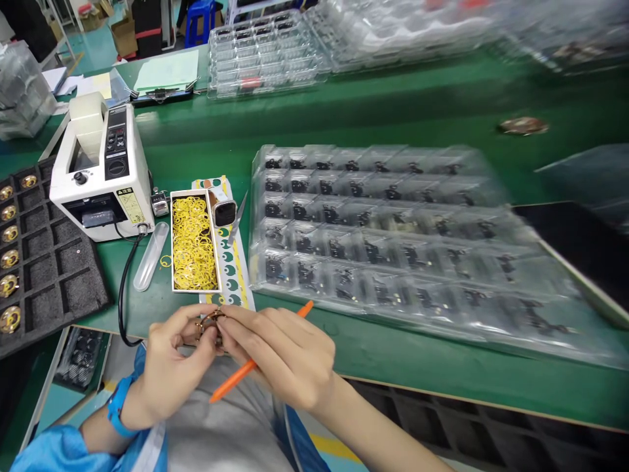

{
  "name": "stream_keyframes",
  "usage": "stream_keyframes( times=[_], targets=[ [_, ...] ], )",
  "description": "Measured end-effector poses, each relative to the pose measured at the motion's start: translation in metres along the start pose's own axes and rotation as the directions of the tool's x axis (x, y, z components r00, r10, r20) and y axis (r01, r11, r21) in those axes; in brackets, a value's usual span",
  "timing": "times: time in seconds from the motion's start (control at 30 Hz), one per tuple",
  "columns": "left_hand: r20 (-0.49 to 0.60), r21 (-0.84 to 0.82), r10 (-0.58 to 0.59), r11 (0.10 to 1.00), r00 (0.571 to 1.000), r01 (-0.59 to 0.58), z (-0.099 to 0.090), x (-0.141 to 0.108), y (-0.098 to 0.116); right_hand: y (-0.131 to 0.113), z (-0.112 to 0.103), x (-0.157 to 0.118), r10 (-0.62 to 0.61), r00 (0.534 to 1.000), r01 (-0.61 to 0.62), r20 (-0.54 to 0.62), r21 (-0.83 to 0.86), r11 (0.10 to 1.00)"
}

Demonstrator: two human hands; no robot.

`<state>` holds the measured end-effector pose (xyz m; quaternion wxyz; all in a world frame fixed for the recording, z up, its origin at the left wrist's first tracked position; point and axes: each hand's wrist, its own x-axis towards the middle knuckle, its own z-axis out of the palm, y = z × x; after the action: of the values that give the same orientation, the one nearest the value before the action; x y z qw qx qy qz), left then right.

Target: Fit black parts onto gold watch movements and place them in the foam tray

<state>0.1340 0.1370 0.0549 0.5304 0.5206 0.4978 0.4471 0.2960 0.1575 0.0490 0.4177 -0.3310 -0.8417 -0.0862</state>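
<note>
My left hand [179, 360] and my right hand [285, 354] meet in front of my body, at the near table edge. Between their fingertips is a small ring-shaped metal part [211, 319], coppery in colour and largely covered by the fingers. The left thumb and fingers pinch it from the left; the right fingertips press on it from the right. An orange pen-like stick [234, 381] also lies through the right hand, slanting up to the right. Just beyond the hands stands a white box [219, 278] full of yellow rings [194, 242].
A white tape dispenser [111, 177] stands left, beside a black foam tray [44, 282] with gold round parts. Right of the box lie a smartwatch [225, 211], tweezers [239, 219] and a clear tray [373, 314] of black parts. Clear trays [265, 56] line the back.
</note>
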Motion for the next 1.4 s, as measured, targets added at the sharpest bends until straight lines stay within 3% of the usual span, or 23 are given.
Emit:
stream_keyframes(
  times=[0.17,0.27,0.37,0.5,0.7,0.8,0.9,1.1,1.23,1.4],
  targets=[
    [-0.049,0.083,0.119,0.990,0.992,-0.115,0.002,-0.002,-0.001,-0.008,0.004,0.001,0.114,0.992,-0.114,-0.050,0.008,0.994],
    [-0.061,0.099,0.132,0.987,0.989,-0.126,0.002,-0.002,0.000,-0.012,0.006,0.000,0.167,0.984,-0.167,-0.063,0.009,0.986],
    [-0.059,0.112,0.117,0.988,0.991,-0.110,0.001,-0.002,-0.001,-0.013,0.009,-0.002,0.141,0.987,-0.142,-0.073,-0.009,0.990],
    [-0.053,0.064,0.049,0.997,0.997,-0.046,0.000,0.000,-0.003,-0.015,0.013,-0.004,0.144,0.988,-0.144,-0.051,-0.011,0.989],
    [-0.018,-0.229,-0.214,0.952,0.977,0.205,-0.003,0.007,-0.007,-0.020,0.013,-0.004,0.274,0.961,-0.269,-0.035,0.108,0.957],
    [0.024,-0.293,-0.274,0.917,0.961,0.269,-0.008,0.010,-0.011,-0.018,0.003,-0.003,0.400,0.914,-0.398,0.061,0.317,0.861],
    [0.056,-0.310,-0.251,0.916,0.966,0.256,-0.011,0.012,-0.013,-0.013,-0.007,0.000,0.490,0.852,-0.517,0.186,0.454,0.726],
    [0.179,-0.365,-0.232,0.887,0.956,0.284,-0.010,0.011,-0.008,-0.006,-0.010,0.003,0.317,0.877,-0.471,0.361,0.514,0.717],
    [0.244,-0.396,-0.221,0.866,0.944,0.305,-0.012,0.010,-0.008,-0.004,-0.012,0.002,0.282,0.872,-0.480,0.399,0.586,0.653],
    [0.249,-0.382,-0.234,0.868,0.940,0.317,-0.014,0.010,-0.007,-0.005,-0.010,0.001,0.331,0.845,-0.530,0.420,0.577,0.621]
  ],
)
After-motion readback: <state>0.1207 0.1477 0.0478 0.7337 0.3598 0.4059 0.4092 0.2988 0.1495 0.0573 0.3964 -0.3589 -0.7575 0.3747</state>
